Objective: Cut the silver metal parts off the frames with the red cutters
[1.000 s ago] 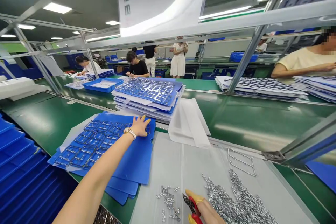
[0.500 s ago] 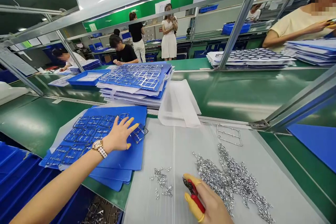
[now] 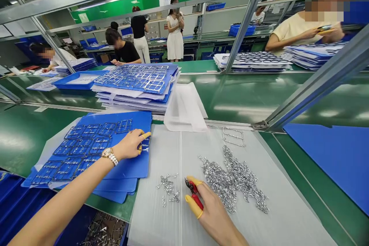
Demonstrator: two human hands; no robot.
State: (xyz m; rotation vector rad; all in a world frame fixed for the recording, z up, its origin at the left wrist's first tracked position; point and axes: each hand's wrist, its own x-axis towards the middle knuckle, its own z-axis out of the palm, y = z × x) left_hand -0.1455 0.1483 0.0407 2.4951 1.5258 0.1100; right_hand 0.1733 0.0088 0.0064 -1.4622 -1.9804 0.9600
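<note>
Left: rows of dark frames (image 3: 77, 147) on a blue sheet (image 3: 138, 168). At the sheet's right edge: left hand (image 3: 129, 145), fingers bent over one frame (image 3: 146, 143); whether gripping, impossible to tell. Probable step: picking up; next, likely needing a firm pinch before lifting. On the mat (image 3: 161, 226): small pile (image 3: 168, 186); right hand (image 3: 210, 201), fingers closed round cutters (image 3: 197, 200); large pile (image 3: 242, 178).

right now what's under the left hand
Part of a metal frame shows under the left hand, over the blue sheet; the hand covers the rest.
</note>
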